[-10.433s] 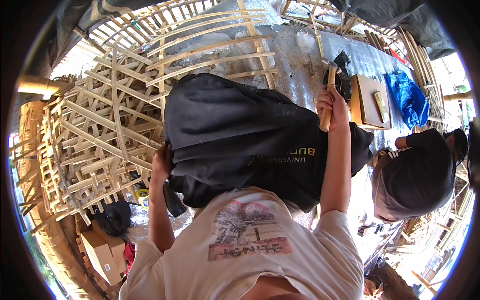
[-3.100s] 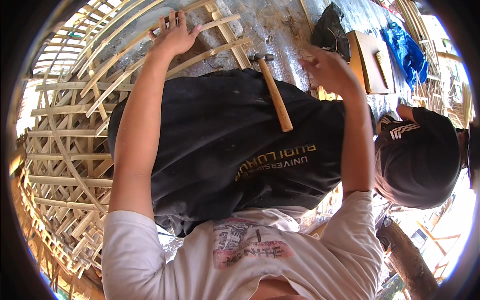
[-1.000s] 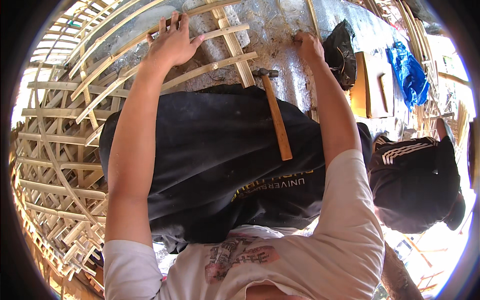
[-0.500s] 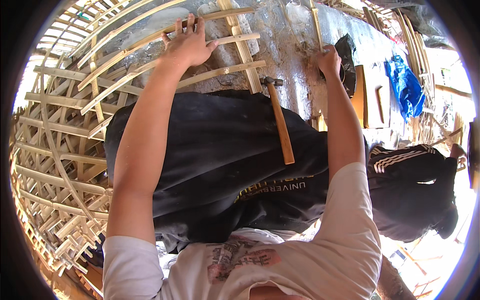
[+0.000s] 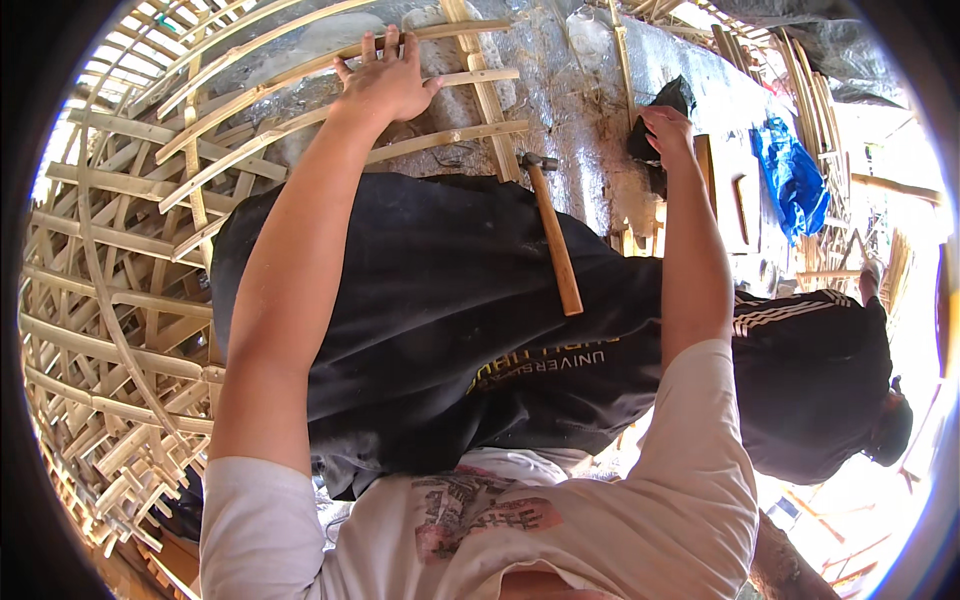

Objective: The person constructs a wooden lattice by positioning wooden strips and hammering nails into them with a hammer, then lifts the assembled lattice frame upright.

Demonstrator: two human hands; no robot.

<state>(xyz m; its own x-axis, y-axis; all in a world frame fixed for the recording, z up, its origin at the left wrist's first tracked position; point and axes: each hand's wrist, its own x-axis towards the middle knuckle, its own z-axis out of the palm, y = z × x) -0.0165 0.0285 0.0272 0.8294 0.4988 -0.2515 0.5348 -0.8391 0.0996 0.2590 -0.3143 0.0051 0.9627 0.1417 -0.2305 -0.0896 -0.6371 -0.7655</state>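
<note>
My left hand (image 5: 388,85) lies with its fingers spread on a curved bamboo slat (image 5: 320,62), part of a lattice. An upright wooden strip (image 5: 490,100) crosses the slat ends just to its right. At the far right, my right hand (image 5: 670,132) is at a black plastic bag (image 5: 676,95), fingers stretched and apart, nothing visible in them. Whether the fingertips touch the bag, I cannot tell. A hammer (image 5: 556,240) with a wooden handle rests on the black cloth (image 5: 430,270) over my lap, its head near the slat ends.
Woven bamboo lattice (image 5: 110,240) fills the left side. A thin bamboo stick (image 5: 624,60) stands out beyond my right hand. Further right are a blue plastic sheet (image 5: 790,180) and a brown board (image 5: 704,165). Another person in black (image 5: 815,380) sits close at my right.
My right hand has left the thin bamboo stick and moved slightly down and right to the black bag, its fingers now extended. My left hand stays on the slat.
</note>
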